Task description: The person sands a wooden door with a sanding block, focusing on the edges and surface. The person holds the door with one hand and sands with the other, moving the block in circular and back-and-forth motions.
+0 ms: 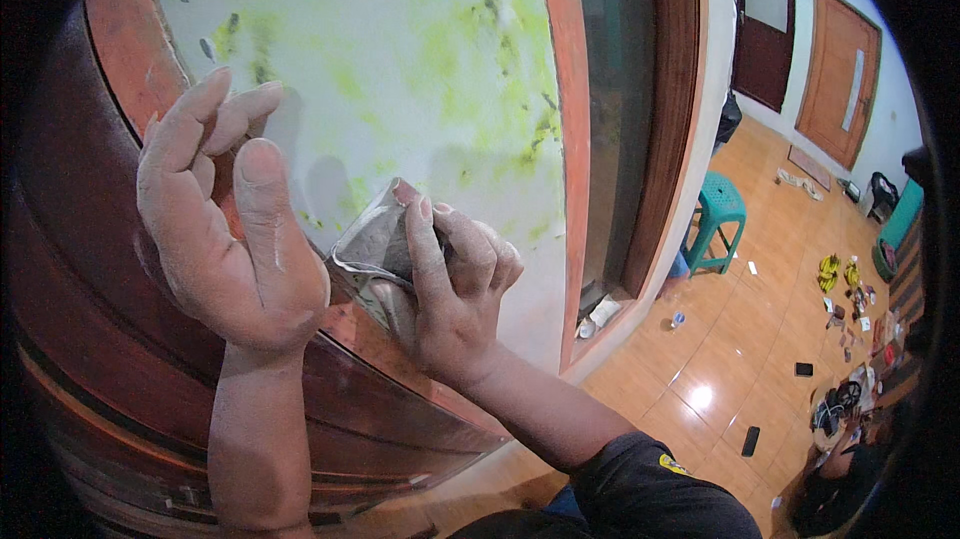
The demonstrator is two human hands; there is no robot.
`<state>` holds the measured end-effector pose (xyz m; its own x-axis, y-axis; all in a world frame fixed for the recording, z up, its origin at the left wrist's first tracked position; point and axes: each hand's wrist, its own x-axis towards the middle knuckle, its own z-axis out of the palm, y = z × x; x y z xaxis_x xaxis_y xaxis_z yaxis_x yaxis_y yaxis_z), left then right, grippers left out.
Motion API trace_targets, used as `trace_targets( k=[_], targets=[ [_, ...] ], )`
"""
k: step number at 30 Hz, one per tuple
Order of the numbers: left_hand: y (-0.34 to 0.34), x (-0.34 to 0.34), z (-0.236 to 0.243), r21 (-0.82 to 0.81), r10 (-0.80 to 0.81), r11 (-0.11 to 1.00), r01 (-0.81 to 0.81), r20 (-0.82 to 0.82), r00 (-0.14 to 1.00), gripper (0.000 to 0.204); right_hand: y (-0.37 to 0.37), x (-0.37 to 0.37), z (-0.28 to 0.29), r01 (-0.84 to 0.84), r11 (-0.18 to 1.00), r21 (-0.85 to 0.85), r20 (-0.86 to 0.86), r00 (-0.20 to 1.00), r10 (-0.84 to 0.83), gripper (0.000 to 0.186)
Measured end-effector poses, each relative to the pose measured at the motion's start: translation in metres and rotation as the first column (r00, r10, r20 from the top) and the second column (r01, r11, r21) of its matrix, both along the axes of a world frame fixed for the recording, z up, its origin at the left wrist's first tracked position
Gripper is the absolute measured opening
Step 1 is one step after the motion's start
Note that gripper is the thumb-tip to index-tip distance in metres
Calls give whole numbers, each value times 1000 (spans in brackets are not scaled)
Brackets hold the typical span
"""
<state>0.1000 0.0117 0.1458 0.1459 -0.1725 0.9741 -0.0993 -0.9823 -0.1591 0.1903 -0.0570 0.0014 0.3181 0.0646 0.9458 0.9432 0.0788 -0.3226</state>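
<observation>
A wall panel [400,59], white with yellow-green patches and dark specks, fills the upper middle of the head view. Against its lower part, my right hand [462,289] grips a folded piece of grey sandpaper [375,244] with a reddish-brown corner, thumb and fingers closed on it. My left hand [235,249] is raised to the left, holding nothing. Its fingers are apart and slightly bent, beside the panel's reddish wooden border [120,64]. Pale dust coats both hands and the left forearm.
Dark red-brown wooden boards [80,199] curve along the left. A window [620,139] stands right of the panel. On the tiled floor [690,369] are a green stool [722,201], bananas [828,272], two phones [751,441] and scattered items. Another person [835,479] is at lower right.
</observation>
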Motion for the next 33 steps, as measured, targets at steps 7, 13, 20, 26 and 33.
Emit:
trace_targets(
  k=[7, 13, 20, 26, 33],
  targets=[
    [0, -2, -2, 5, 48, 999, -48, -11, 999, 40, -1, -3, 17, -130, 987, 90, -54, 989, 135, 78],
    [-3, -7, 1, -52, 36, 998, -39, -61, 997, 40, 7, -11, -1, -148, 988, 52, -104, 983, 153, 78],
    [-5, -13, 6, -10, 107, 994, -109, -126, 986, 41, -23, -8, -114, -91, 994, -65, -59, 994, 87, 82],
    [-7, -11, 7, -3, 114, 993, -115, -113, 987, 42, 1, -2, -17, -135, 989, 52, -6, 991, 136, 80],
    [-5, -12, 8, -27, 65, 997, -68, -104, 993, 43, 1, 1, -20, -102, 995, 12, -12, 995, 103, 65]
  ],
)
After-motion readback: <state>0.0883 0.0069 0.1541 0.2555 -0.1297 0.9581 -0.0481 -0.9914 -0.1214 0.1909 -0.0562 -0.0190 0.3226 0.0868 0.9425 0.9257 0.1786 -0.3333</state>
